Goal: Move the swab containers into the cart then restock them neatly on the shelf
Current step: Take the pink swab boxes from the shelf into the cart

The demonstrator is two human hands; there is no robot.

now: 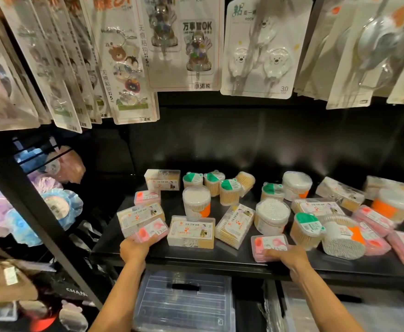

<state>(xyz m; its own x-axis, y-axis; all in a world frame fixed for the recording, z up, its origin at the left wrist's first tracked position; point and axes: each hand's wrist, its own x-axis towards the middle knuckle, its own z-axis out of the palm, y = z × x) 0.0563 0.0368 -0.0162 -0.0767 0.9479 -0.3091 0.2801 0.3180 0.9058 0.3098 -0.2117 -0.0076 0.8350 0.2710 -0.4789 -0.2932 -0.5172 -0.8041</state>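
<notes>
Black shelf [196, 256], centre of frame: scattered swab containers, unsorted.
Left hand [134, 248], lower left of centre: gripping pink floss box [151, 231] at shelf front edge, fingers curled under it; clear rectangular swab box [139, 215] just behind, touching.
Right hand [288, 256], lower right of centre: fingers curled over near edge of second pink floss box [270, 245], flat on shelf.
Between hands: rectangular swab box [191, 232], flat, label up.
Behind, mid-frame: round swab tub with orange label [196, 202], upright; green-lidded swab jars [229, 191], clustered; wide round tub [271, 215].
Right of right hand: round tub on its side [342, 238].
Upper frame: hanging adhesive hook cards [256, 51].
Bottom centre, under shelf: clear plastic bin [184, 303].
</notes>
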